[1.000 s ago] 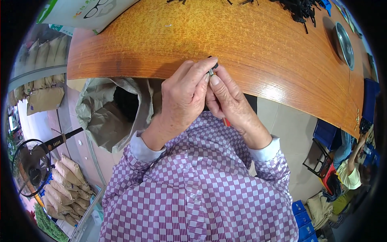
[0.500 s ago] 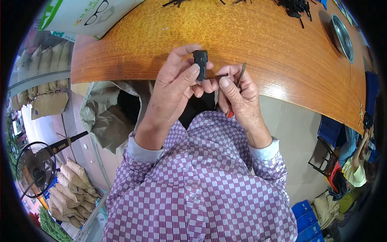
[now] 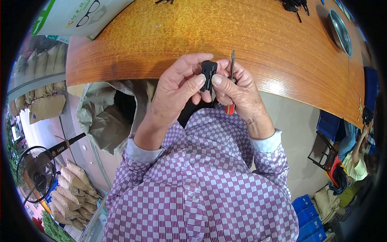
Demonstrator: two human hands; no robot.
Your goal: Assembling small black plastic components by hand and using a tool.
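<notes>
Black part [image 3: 209, 71] near wooden table [image 3: 258, 44]; open sack [image 3: 105, 130] left, metal bowl [image 3: 340, 34] right.

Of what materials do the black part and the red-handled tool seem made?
Black part: probably plastic, dull finish, with moulded-looking edges. Red-handled tool: blade likely metal, dull grey sheen; handle perhaps plastic, bright red, partly hidden.

Workshop: wooden table [image 3: 161, 44], heaped parts [image 3: 292, 5], sacks [image 3: 66, 201].

Showed matt plastic on black part [image 3: 208, 75], dull metal on tool blade [image 3: 233, 63], glossy wood grain on tabletop [image 3: 290, 60].
</notes>
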